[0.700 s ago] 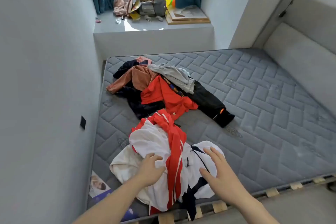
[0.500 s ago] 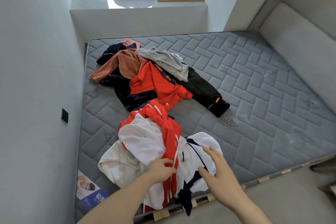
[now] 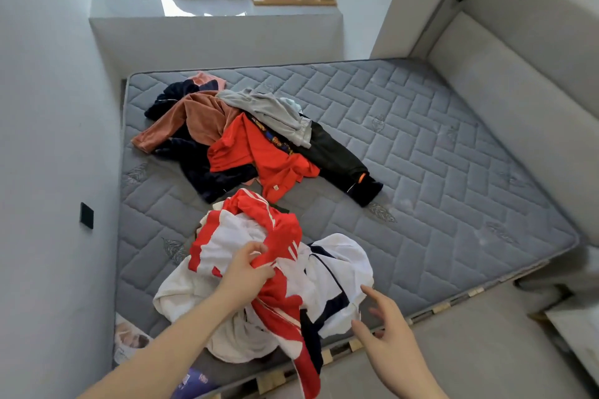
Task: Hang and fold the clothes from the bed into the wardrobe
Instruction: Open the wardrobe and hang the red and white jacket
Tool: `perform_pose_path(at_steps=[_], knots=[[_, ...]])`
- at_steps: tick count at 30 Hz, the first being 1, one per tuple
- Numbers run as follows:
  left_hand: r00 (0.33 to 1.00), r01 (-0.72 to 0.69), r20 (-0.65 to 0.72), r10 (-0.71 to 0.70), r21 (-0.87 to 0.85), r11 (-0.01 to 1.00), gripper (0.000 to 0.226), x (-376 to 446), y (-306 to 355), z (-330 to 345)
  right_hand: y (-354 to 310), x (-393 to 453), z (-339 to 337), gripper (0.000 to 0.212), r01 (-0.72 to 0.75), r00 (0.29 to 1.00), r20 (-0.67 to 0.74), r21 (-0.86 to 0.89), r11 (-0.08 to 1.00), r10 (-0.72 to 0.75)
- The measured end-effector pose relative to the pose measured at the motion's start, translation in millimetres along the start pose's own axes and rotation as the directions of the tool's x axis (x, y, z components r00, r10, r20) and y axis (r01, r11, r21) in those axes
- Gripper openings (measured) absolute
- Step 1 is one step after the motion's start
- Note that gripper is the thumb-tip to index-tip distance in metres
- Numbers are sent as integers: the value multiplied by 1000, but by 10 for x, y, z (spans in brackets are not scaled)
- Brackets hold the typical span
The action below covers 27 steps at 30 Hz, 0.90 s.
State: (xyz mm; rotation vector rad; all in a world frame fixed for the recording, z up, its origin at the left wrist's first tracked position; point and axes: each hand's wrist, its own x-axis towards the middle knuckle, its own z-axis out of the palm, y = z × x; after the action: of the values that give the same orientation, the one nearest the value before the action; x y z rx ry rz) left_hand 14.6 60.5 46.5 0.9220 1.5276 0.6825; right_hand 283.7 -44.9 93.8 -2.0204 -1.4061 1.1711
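Observation:
A red and white striped garment [image 3: 278, 236] lies bunched on the near left corner of the grey quilted mattress [image 3: 421, 165]. My left hand [image 3: 246, 272] is closed on a red fold of it. Beside it lies a white garment with dark trim [image 3: 337, 272]. My right hand [image 3: 385, 324] hovers at that garment's near edge, fingers spread, holding nothing. Further back sits a pile: a red shirt [image 3: 259, 152], a brown top [image 3: 201, 120], a grey piece [image 3: 272, 110], dark trousers [image 3: 337, 159] and a navy item [image 3: 201, 165].
A grey wall [image 3: 48, 139] runs along the left with a black switch [image 3: 87, 215]. A padded headboard [image 3: 518, 74] stands at the right. A window ledge [image 3: 210, 6] at the back holds bags and a wooden frame. Slats [image 3: 272, 381] show under the mattress's near edge.
My left hand has closed on the red striped garment and pulled it up a little. My right hand has drawn back off the white garment toward the bed's edge. The view tilted down.

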Motion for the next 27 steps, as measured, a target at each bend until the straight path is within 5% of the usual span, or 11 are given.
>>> perform_pose_path(at_steps=[3,10,17,21,27], knots=[[972,-234,34,233,37,971,35,-510,717,-310,-184,-162,-114,57,62,998,11,22,998,-62],[771,-636,39,636,-8,771,29,-2062,2082,-272,-833,-852,-483,70,330,941,61,68,941,-334],[640,-766,-91,763,-146,625,21,-3272,2686,459,-822,-1741,-976,73,517,855,23,37,855,-518],[601,-796,-188,777,-225,562,19,-3639,2931,832,-547,-2135,-1284,7,572,817,-91,2,820,-570],[631,-776,-245,736,-196,600,16,-3716,3059,1066,-380,-2639,-2295,27,625,757,-426,253,739,-495]])
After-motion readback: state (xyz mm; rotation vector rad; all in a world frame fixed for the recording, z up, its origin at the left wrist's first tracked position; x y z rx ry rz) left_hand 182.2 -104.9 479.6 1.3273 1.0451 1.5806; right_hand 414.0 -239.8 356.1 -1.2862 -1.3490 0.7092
